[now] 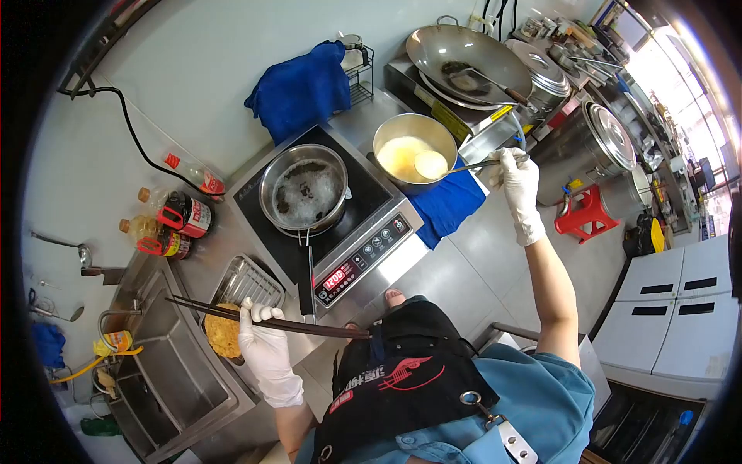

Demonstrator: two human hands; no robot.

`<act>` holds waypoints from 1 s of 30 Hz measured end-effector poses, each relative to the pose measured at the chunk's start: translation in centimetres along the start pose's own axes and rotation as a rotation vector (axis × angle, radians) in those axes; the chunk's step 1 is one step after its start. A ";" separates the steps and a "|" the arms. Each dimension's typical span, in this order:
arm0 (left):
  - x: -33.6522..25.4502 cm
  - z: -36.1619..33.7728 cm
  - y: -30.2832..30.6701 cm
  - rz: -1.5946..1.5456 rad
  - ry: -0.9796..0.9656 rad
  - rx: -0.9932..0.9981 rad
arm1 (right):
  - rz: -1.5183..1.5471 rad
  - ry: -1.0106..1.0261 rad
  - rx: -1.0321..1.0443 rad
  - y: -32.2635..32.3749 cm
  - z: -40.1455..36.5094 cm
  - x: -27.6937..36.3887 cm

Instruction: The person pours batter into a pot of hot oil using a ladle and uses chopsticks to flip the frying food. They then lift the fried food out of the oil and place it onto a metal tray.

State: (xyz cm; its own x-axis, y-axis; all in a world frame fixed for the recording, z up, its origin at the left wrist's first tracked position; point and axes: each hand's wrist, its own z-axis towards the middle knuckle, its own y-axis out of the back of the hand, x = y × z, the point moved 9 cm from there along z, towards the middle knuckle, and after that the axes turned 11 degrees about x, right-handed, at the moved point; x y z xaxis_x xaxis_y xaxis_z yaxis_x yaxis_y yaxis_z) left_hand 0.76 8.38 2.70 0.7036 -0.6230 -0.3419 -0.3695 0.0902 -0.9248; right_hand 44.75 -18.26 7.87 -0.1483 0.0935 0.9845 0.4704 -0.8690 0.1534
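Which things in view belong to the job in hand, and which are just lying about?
Likely in use:
long dark chopsticks in the gloved left grip
long metal ladle in the gloved right grip
round steel pot of yellow liquid
steel pan of foaming liquid
black induction cooker
rough golden food piece

Seemingly lying about:
large grey metal wok
red plastic stool

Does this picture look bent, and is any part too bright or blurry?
Head view: yes, bent like a fisheye shot, with dark rounded corners; head view: glare washes out the window, upper right; head view: the pan and right hand look fairly sharp, and the cooker's red digits read 1200.
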 end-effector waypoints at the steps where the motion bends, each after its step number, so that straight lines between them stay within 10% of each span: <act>1: -0.2 -0.1 0.0 -0.011 -0.001 0.001 | -0.001 0.001 -0.008 0.1 -0.3 0.1; 30: -4.1 -0.4 3.0 -0.022 0.009 0.065 | -0.081 0.049 -0.057 0.3 -5.0 4.3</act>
State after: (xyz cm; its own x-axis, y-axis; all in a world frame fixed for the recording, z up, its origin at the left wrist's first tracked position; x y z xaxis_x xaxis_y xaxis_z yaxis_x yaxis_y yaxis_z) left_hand -3.45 10.87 1.35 0.7054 -0.6322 -0.3204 -0.3140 0.1265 -0.9409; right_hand 39.92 -20.59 11.75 -0.2270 0.1414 0.9636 0.4053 -0.8859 0.2255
